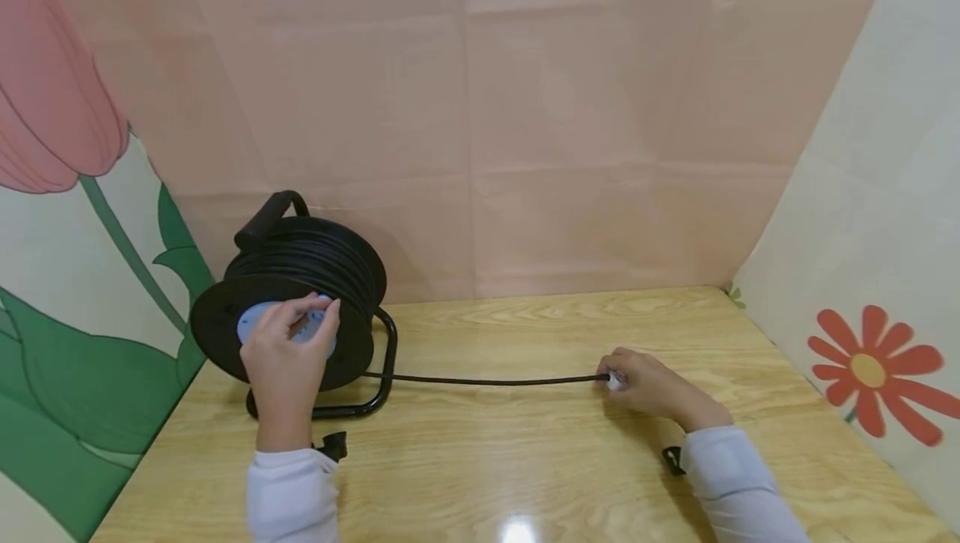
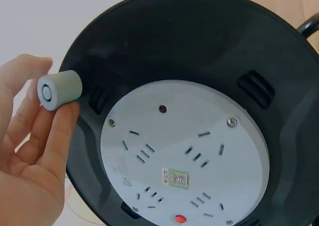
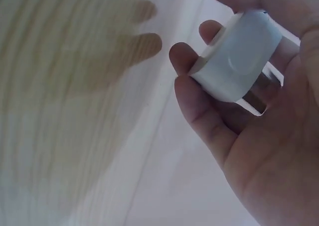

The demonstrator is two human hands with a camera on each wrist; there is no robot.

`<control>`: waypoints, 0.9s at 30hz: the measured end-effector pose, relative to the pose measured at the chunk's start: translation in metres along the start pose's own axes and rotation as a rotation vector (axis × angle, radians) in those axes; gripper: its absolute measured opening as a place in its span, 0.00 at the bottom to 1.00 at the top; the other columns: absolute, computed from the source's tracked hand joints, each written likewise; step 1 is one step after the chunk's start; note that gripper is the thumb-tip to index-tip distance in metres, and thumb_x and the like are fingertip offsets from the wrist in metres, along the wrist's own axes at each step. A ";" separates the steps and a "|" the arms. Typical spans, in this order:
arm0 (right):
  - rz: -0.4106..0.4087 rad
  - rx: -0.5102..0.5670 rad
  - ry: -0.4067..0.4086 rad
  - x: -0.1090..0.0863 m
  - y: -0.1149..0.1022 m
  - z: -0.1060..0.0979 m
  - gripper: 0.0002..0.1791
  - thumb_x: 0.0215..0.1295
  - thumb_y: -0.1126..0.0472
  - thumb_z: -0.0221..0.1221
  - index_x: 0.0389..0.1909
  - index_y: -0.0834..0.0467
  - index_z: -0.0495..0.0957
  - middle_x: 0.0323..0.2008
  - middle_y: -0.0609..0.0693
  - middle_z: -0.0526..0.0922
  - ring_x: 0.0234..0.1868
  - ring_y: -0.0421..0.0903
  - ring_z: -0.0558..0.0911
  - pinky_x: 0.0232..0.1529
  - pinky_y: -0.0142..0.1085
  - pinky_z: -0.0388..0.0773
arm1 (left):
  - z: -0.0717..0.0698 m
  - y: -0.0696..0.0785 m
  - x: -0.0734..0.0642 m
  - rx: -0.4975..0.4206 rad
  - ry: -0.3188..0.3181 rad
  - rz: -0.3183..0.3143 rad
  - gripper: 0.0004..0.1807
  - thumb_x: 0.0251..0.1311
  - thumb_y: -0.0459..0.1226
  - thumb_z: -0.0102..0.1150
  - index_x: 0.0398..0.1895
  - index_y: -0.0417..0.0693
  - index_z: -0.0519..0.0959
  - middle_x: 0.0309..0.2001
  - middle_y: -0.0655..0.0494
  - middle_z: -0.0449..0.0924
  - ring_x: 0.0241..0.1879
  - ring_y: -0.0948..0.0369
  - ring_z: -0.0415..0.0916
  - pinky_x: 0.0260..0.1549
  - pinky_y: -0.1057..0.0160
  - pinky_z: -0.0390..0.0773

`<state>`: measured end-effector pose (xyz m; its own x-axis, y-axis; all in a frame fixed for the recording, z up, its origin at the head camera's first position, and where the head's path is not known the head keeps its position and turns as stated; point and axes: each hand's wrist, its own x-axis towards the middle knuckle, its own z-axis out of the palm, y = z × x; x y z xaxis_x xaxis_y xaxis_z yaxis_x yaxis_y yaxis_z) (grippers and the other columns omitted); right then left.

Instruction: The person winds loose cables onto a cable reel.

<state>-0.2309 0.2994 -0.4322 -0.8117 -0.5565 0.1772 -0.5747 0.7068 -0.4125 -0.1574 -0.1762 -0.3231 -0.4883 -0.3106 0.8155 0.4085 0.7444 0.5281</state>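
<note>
A black cable reel (image 1: 217, 331) stands at the left of the table, with black cable wound round its drum. My left hand (image 1: 283, 368) is at the reel's front face. In the left wrist view, its thumb and fingers pinch a small grey knob (image 2: 67, 89) near the rim of the disc. A pale round panel (image 2: 149, 171) with socket slots fills the disc's centre. From the low side of the reel a black cable (image 1: 487, 382) runs nearly straight to my right hand (image 1: 648, 385). That hand grips a white plug (image 3: 244, 56), its metal prongs facing the palm.
The reel rests on a black tubular frame (image 1: 390, 351) with a carrying handle (image 1: 262, 222) on top. Beneath lies a wood-grain table (image 1: 510, 451). A pink backdrop (image 1: 562, 127) rises behind it, and printed floral sheets flank both sides.
</note>
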 end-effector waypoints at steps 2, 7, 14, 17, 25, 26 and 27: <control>-0.013 0.004 -0.002 0.000 -0.001 0.001 0.11 0.58 0.64 0.71 0.40 0.54 0.82 0.37 0.45 0.78 0.36 0.39 0.75 0.35 0.35 0.76 | 0.000 0.001 -0.001 0.000 -0.016 -0.011 0.09 0.58 0.39 0.73 0.32 0.41 0.87 0.38 0.50 0.84 0.40 0.57 0.81 0.41 0.82 0.74; -0.026 0.028 -0.019 0.004 -0.009 0.006 0.11 0.59 0.63 0.70 0.41 0.55 0.80 0.38 0.46 0.78 0.36 0.40 0.74 0.35 0.34 0.76 | 0.000 0.003 -0.001 0.017 -0.083 -0.033 0.08 0.58 0.40 0.73 0.31 0.44 0.86 0.33 0.53 0.81 0.33 0.60 0.82 0.34 0.80 0.77; -0.028 0.136 -0.062 0.011 -0.024 0.017 0.13 0.60 0.66 0.65 0.46 0.56 0.79 0.44 0.51 0.77 0.37 0.42 0.74 0.34 0.33 0.75 | 0.001 0.005 -0.004 0.063 -0.255 -0.146 0.11 0.57 0.43 0.73 0.32 0.46 0.84 0.31 0.54 0.84 0.30 0.61 0.83 0.29 0.71 0.80; -0.050 0.134 -0.066 0.014 -0.029 0.021 0.13 0.62 0.66 0.64 0.48 0.55 0.80 0.45 0.50 0.77 0.37 0.41 0.75 0.35 0.33 0.76 | 0.000 0.005 -0.005 0.064 -0.339 -0.209 0.10 0.57 0.43 0.72 0.33 0.46 0.84 0.31 0.54 0.85 0.30 0.60 0.84 0.30 0.65 0.82; -0.093 0.103 -0.048 0.024 -0.041 0.024 0.15 0.64 0.66 0.63 0.51 0.55 0.80 0.46 0.47 0.77 0.39 0.40 0.75 0.37 0.33 0.77 | -0.002 0.002 -0.004 0.130 -0.527 -0.310 0.14 0.58 0.47 0.71 0.34 0.46 0.83 0.32 0.54 0.85 0.31 0.57 0.82 0.30 0.56 0.81; -0.094 0.098 -0.046 0.025 -0.043 0.025 0.15 0.64 0.66 0.63 0.51 0.55 0.80 0.46 0.46 0.77 0.40 0.40 0.75 0.38 0.33 0.77 | -0.003 0.002 -0.004 0.139 -0.549 -0.325 0.15 0.58 0.48 0.70 0.35 0.46 0.83 0.32 0.54 0.85 0.31 0.57 0.82 0.29 0.57 0.81; -0.094 0.098 -0.047 0.026 -0.044 0.026 0.15 0.64 0.66 0.63 0.51 0.55 0.80 0.47 0.46 0.77 0.40 0.40 0.75 0.38 0.33 0.77 | -0.003 0.001 -0.004 0.145 -0.567 -0.335 0.16 0.58 0.49 0.70 0.35 0.46 0.83 0.32 0.54 0.85 0.31 0.57 0.81 0.28 0.57 0.80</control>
<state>-0.2243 0.2425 -0.4325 -0.7475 -0.6399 0.1785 -0.6335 0.6057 -0.4815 -0.1531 -0.1762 -0.3250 -0.9162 -0.2091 0.3419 0.0767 0.7459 0.6616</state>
